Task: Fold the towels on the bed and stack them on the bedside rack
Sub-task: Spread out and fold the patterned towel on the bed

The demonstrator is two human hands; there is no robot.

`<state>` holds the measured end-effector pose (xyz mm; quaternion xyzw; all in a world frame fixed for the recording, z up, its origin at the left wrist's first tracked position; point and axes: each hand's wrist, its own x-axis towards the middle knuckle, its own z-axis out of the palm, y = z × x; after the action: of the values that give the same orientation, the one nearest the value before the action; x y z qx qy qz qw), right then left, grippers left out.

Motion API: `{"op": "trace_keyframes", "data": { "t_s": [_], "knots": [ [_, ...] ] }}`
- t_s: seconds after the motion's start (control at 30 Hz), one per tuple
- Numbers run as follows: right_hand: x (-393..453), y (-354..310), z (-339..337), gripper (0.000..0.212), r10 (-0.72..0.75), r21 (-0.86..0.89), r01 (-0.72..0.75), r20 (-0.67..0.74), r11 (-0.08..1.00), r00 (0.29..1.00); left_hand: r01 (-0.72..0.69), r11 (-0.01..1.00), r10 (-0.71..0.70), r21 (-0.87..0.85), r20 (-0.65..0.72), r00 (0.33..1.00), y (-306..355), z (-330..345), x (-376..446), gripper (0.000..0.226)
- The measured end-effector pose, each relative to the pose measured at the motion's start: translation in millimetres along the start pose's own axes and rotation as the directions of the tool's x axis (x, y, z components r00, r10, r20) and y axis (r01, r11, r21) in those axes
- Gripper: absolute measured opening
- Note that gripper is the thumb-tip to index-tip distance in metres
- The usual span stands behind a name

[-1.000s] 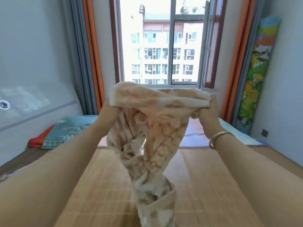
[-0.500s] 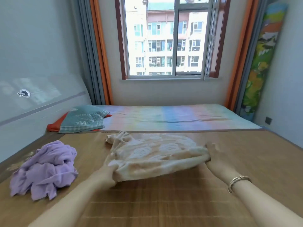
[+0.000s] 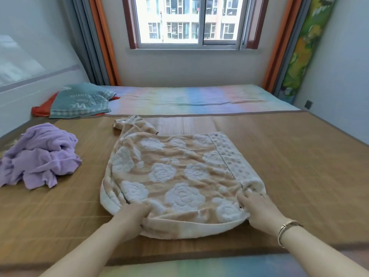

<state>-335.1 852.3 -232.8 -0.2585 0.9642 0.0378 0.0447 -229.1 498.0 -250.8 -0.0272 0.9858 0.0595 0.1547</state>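
Spreading done: beige rose towel point(image 3: 179, 176), airborne a second ago, now lies flat on the bed point(image 3: 299, 156). Left hand point(image 3: 131, 214) and right hand point(image 3: 257, 206) fingers pinch its near corners. Folding next; purple towel point(image 3: 40, 154) waits.

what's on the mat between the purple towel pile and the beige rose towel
Nothing: in the head view only bare bamboo mat separates the crumpled purple towel from the beige rose towel.
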Motion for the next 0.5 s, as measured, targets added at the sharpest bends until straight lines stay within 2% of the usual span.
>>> {"op": "trace_keyframes", "data": {
  "t_s": [0.1,0.17,0.27,0.33,0.43,0.5],
  "knots": [
    [-10.7,11.4,5.9,0.053,0.029,-0.037,-0.026,0.09,0.999,0.996,0.027,0.999,-0.03,0.031,0.069,0.997,-3.0,7.3,-6.1,0.026],
    [-18.1,11.5,9.8,0.054,0.046,-0.006,-0.045,0.158,0.999,0.986,0.043,0.996,-0.049,0.074,0.083,0.995,-4.7,10.1,-12.8,0.023],
    [-27.3,6.4,9.7,0.04,0.02,-0.007,-0.019,0.17,1.0,0.985,0.032,0.998,-0.037,0.058,0.097,0.995,-3.1,9.0,-23.1,0.015],
    [-31.0,5.2,9.7,0.029,-0.011,-0.073,0.022,0.15,0.997,0.989,0.05,0.998,-0.055,0.037,0.144,0.988,-3.2,10.4,-28.5,0.039],
    [-33.0,6.3,7.8,0.059,0.057,-0.097,-0.042,0.154,0.994,0.986,0.107,0.994,-0.106,0.0,0.177,0.979,-2.7,11.9,-31.7,0.08],
    [-29.5,6.1,6.4,0.059,0.1,-0.11,-0.09,0.082,0.99,0.992,0.139,0.99,-0.138,-0.003,0.109,0.984,-2.6,8.7,-27.1,0.077]
  ]
}}
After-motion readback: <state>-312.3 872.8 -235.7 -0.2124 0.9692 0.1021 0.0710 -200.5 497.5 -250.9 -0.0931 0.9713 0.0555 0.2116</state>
